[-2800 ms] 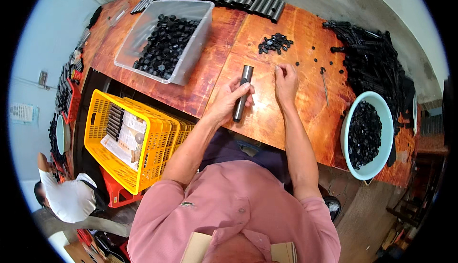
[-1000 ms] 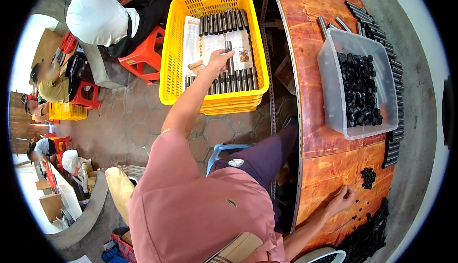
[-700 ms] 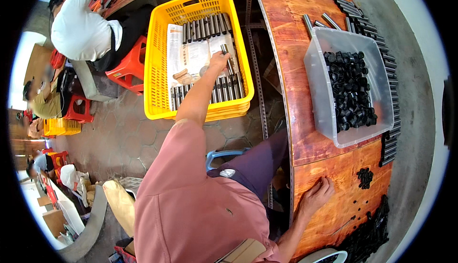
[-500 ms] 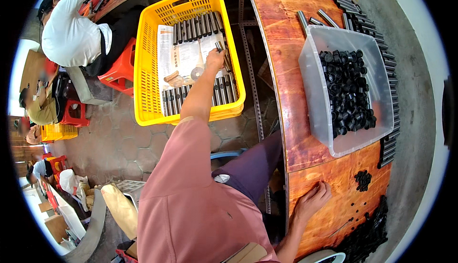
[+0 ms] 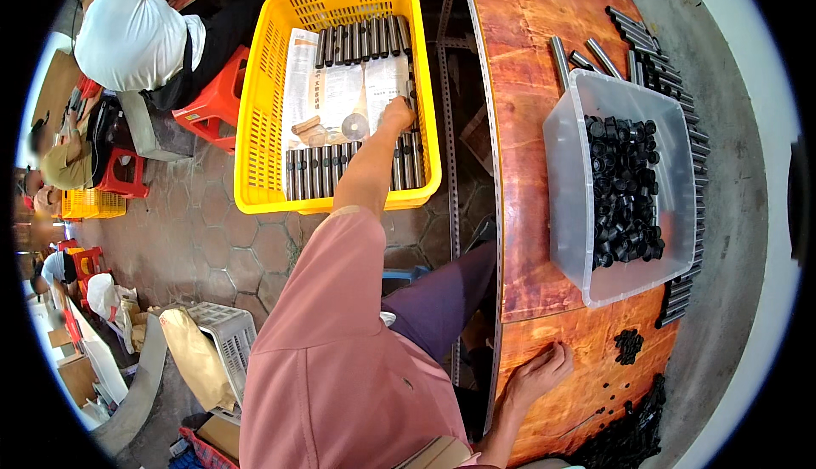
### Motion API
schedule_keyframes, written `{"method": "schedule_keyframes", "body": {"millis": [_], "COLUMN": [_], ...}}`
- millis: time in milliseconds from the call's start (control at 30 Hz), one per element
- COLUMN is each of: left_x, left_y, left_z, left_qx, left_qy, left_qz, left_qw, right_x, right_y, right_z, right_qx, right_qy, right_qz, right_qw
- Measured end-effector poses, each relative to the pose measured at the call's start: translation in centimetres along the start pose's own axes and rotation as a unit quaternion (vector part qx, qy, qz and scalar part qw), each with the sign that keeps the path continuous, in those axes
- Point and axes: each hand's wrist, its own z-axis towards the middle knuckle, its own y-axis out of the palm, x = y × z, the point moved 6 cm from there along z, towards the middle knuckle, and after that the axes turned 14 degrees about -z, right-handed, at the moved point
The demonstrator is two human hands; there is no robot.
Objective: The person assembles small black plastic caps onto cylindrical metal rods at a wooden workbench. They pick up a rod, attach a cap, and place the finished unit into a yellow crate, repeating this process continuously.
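Note:
My left hand (image 5: pixel 398 116) reaches into a yellow plastic crate (image 5: pixel 249 129), its fingers closed on a metal tube (image 5: pixel 411 93) by the right wall; the hand covers part of it. Inside the crate, a row of dark-ended metal tubes (image 5: pixel 365 41) lies along the far end and another row (image 5: pixel 314 171) along the near end. Printed newspaper (image 5: pixel 336 95) lines the bottom between them. On the wooden table (image 5: pixel 531 256), my right hand (image 5: pixel 540 374) rests with fingers curled together and nothing visible in them.
A translucent bin (image 5: pixel 569 214) of black plastic caps (image 5: pixel 625 188) stands on the table, with metal tubes (image 5: pixel 680 295) lined up behind it. Small black pieces (image 5: pixel 629 346) lie near my right hand. A person in white (image 5: pixel 132 31) sits by a red stool (image 5: pixel 212 103) at the far left.
My left hand has come slightly nearer inside the crate, and the tube that stuck out of it now lies by the right wall. The right hand stays curled on the table. The view has shifted.

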Motion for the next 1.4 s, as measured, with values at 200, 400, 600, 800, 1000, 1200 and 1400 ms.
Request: {"method": "schedule_keyframes", "body": {"millis": [200, 400, 600, 800, 1000, 1200, 1400], "left_x": [0.5, 0.3, 4.5, 15.9, 27.1, 35.1, 33.7], "left_y": [-0.5, -1.7, -5.4, -10.4, -8.0, 1.6, 21.7], "left_z": [-1.2, -0.4, -4.2, -22.0, -38.9, -56.5, -64.0], "left_qx": [0.011, -0.005, 0.065, 0.038, -0.092, -0.293, -0.420], "left_qy": [0.002, 0.023, 0.116, 0.329, 0.563, 0.727, 0.705], "left_qz": [0.012, -0.029, -0.342, -0.408, -0.316, -0.104, 0.019], "left_qw": [1.000, 0.999, 0.930, 0.851, 0.758, 0.612, 0.571], "right_x": [-0.1, -0.1, -0.1, -0.1, -0.2, 0.8, 0.7], "right_y": [-0.1, -0.3, -0.7, -1.2, -1.5, -1.4, -0.9], "right_z": [-0.1, -0.4, 0.1, 0.2, 0.2, -0.5, -0.6], "right_qx": [0.000, 0.033, 0.043, 0.050, 0.067, 0.099, 0.086], "right_qy": [0.001, -0.006, 0.003, 0.009, -0.004, -0.009, -0.028], "right_qz": [-0.005, -0.005, 0.015, 0.027, 0.047, 0.041, 0.051], "right_qw": [1.000, 0.999, 0.999, 0.998, 0.997, 0.994, 0.995]}}
